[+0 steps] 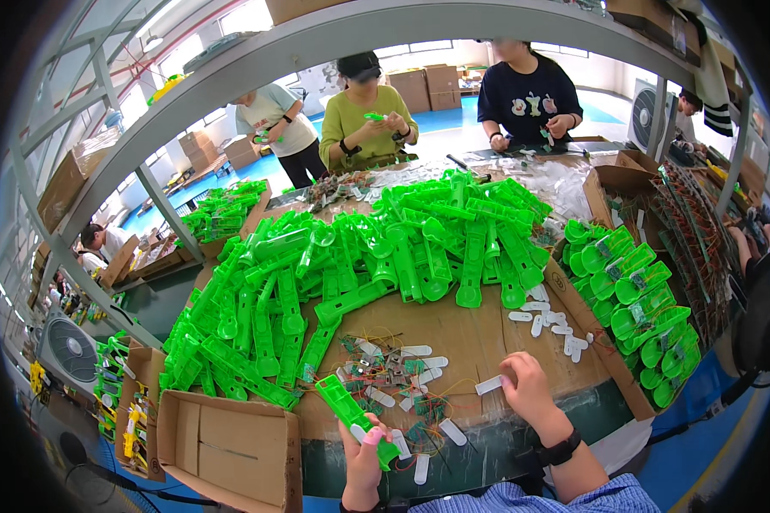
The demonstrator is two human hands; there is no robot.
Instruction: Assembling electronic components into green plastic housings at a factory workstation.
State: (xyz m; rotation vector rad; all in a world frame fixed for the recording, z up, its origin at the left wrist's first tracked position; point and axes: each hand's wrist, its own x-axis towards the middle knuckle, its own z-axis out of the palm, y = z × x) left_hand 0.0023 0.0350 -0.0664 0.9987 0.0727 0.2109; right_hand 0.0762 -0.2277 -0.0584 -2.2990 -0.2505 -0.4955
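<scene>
My left hand grips a long green plastic shell and holds it tilted over the near edge of the brown table. A small white part is pinched against the shell by my thumb. My right hand rests on the table to the right, fingers curled on a white oblong piece. Between my hands lies a heap of small circuit boards with thin wires and more white pieces. A big pile of green shells covers the table beyond.
An open cardboard box stands at lower left. Assembled green parts are stacked in a box to the right, beside brown boards. Three people work across the table. A grey shelf frame arches overhead, and a fan sits left.
</scene>
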